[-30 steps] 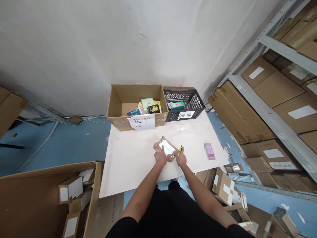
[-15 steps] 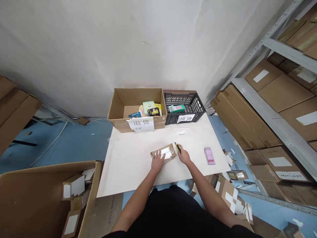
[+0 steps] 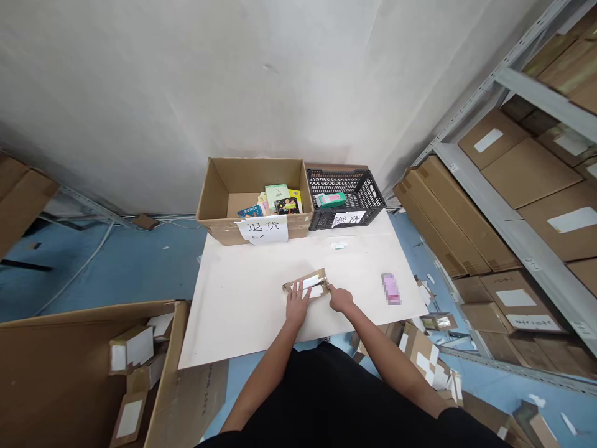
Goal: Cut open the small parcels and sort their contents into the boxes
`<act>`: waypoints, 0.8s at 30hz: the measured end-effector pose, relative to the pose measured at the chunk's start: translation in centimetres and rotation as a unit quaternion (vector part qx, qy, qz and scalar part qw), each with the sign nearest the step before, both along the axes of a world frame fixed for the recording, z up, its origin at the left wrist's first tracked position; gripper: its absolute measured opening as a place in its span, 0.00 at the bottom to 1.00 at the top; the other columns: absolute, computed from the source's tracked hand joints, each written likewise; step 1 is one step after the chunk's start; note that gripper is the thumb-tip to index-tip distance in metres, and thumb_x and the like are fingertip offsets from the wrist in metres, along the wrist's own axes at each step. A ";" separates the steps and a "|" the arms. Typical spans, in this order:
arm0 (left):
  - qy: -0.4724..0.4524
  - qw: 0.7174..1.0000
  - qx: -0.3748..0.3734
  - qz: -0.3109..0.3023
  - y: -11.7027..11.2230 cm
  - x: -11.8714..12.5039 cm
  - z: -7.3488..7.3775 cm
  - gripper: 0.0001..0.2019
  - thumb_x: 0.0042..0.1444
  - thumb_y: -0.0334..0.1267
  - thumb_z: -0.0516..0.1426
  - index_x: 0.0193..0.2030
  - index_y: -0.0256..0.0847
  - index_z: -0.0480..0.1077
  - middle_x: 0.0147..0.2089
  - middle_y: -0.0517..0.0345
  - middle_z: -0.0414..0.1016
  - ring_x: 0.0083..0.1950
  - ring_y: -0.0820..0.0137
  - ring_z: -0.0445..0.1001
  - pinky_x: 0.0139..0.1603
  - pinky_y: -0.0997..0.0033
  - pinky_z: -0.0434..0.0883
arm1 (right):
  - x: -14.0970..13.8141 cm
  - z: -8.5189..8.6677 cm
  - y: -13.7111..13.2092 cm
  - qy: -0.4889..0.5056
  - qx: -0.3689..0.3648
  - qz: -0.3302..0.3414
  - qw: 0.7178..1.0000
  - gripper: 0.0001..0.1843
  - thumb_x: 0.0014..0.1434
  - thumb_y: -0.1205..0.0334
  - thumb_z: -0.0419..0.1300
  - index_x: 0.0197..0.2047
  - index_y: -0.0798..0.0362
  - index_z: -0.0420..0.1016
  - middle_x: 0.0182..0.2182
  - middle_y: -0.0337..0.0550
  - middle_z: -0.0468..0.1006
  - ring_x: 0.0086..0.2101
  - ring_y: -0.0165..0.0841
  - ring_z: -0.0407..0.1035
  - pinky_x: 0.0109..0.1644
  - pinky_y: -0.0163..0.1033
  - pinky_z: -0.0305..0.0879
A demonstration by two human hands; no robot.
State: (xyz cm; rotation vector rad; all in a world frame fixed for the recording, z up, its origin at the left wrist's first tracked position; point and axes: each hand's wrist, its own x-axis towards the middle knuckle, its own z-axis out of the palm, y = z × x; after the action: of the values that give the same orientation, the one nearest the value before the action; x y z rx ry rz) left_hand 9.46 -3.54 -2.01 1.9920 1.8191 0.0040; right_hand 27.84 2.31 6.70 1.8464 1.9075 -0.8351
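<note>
Directions are read with the parcel at the centre of the dial. Far left, at 8 o'clock, a big box (image 3: 51, 373) stands open beside the table (image 3: 233, 311), with small boxes (image 3: 133, 350) bunched at its right side, several bearing white labels. At 11 o'clock, on the table's back edge, sits an open carton (image 3: 219, 234); booklets (image 3: 277, 194) in blue, pale green, black and yellow lie in it, and a handwritten sign (image 3: 262, 229) hangs on its front. At 7 o'clock the left hand (image 3: 296, 306) presses flat on the parcel, fingers spread apart. The parcel (image 3: 319, 275) lies near the middle of the table, its long side running from 8 to 2 o'clock, and a dark line crosses its white label (image 3: 306, 284). At 3 o'clock the right hand (image 3: 341, 300) is at the parcel's right end, fingers curled together; whether they clamp on anything is hidden. At 1 o'clock are a small white scrap (image 3: 339, 246) and, behind it, a black crate (image 3: 321, 219) just beside the carton, holding a green pack (image 3: 332, 200). At 3 o'clock, well apart, lies a pink item (image 3: 390, 289), blurred. At 4 o'clock boxes (image 3: 422, 351) are heaped on the floor, and from 2 to 3 o'clock rises a rack (image 3: 485, 193) loaded with cartons
</note>
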 end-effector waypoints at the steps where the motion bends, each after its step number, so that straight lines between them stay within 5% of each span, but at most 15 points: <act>1: -0.002 1.000 -0.002 0.000 0.1 0.0 0.1 0.32 0.67 0.38 0.52 0.77 0.57 0.52 0.81 0.54 0.45 0.81 0.51 0.39 0.76 0.34 0.47 | 0.4 0.2 -0.2 -0.006 -0.004 0.006 1.000 0.33 0.58 0.66 0.61 0.66 0.45 0.67 0.45 0.53 0.83 0.47 0.48 0.78 0.45 0.44 0.68; 6: -0.009 1.000 -0.005 -0.007 0.9 -0.6 1.5 0.31 0.66 0.42 0.55 0.75 0.53 0.58 0.80 0.50 0.48 0.80 0.48 0.44 0.75 0.37 0.52 | 3.2 -0.1 -3.0 0.060 0.101 -0.069 0.991 0.32 0.70 0.60 0.49 0.75 0.44 0.51 0.45 0.50 0.83 0.46 0.44 0.79 0.47 0.42 0.68; 12: -0.024 0.999 0.018 0.032 2.7 -3.7 3.4 0.25 0.71 0.44 0.47 0.72 0.44 0.62 0.79 0.48 0.52 0.80 0.54 0.47 0.74 0.49 0.55 | 1.0 -4.4 -4.3 0.119 0.094 -0.252 0.956 0.42 0.70 0.42 0.49 0.76 0.54 0.39 0.57 0.57 0.78 0.54 0.44 0.77 0.52 0.43 0.71; 15: -0.005 0.998 -0.024 0.054 2.1 -4.6 3.5 0.28 0.71 0.44 0.47 0.75 0.43 0.56 0.79 0.45 0.52 0.80 0.53 0.46 0.72 0.51 0.58 | -2.2 -6.3 -2.0 0.159 0.094 -0.275 0.944 0.48 0.67 0.39 0.55 0.77 0.54 0.37 0.62 0.58 0.74 0.58 0.43 0.74 0.55 0.42 0.71; 17: 0.018 0.996 -0.043 0.077 1.1 -4.9 3.4 0.29 0.71 0.44 0.46 0.76 0.40 0.54 0.76 0.39 0.56 0.76 0.50 0.55 0.67 0.52 0.64 | -4.1 -6.6 0.6 0.174 0.101 -0.281 0.938 0.50 0.65 0.39 0.58 0.77 0.55 0.39 0.62 0.59 0.74 0.59 0.44 0.73 0.57 0.43 0.70; 20: 0.008 0.994 -0.082 0.067 -0.5 -5.0 3.5 0.26 0.72 0.43 0.43 0.74 0.40 0.59 0.64 0.39 0.71 0.63 0.53 0.72 0.58 0.55 0.71 | -6.1 -5.7 5.3 0.172 0.093 -0.263 0.945 0.52 0.62 0.39 0.62 0.76 0.56 0.43 0.58 0.60 0.77 0.57 0.46 0.75 0.56 0.43 0.70; 24: -0.024 0.996 -0.079 0.014 -0.1 -5.5 4.2 0.23 0.70 0.36 0.46 0.69 0.51 0.65 0.63 0.50 0.73 0.61 0.60 0.73 0.56 0.62 0.72 | -6.6 -3.4 8.6 0.168 0.097 -0.228 0.954 0.49 0.63 0.43 0.61 0.76 0.55 0.44 0.56 0.58 0.79 0.54 0.46 0.76 0.53 0.42 0.69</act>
State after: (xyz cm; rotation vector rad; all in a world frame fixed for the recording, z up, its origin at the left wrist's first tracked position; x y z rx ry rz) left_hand 4.00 -3.66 2.18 1.8423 1.7593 -0.0820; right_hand 21.23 10.89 3.25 2.4552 1.8243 -1.2090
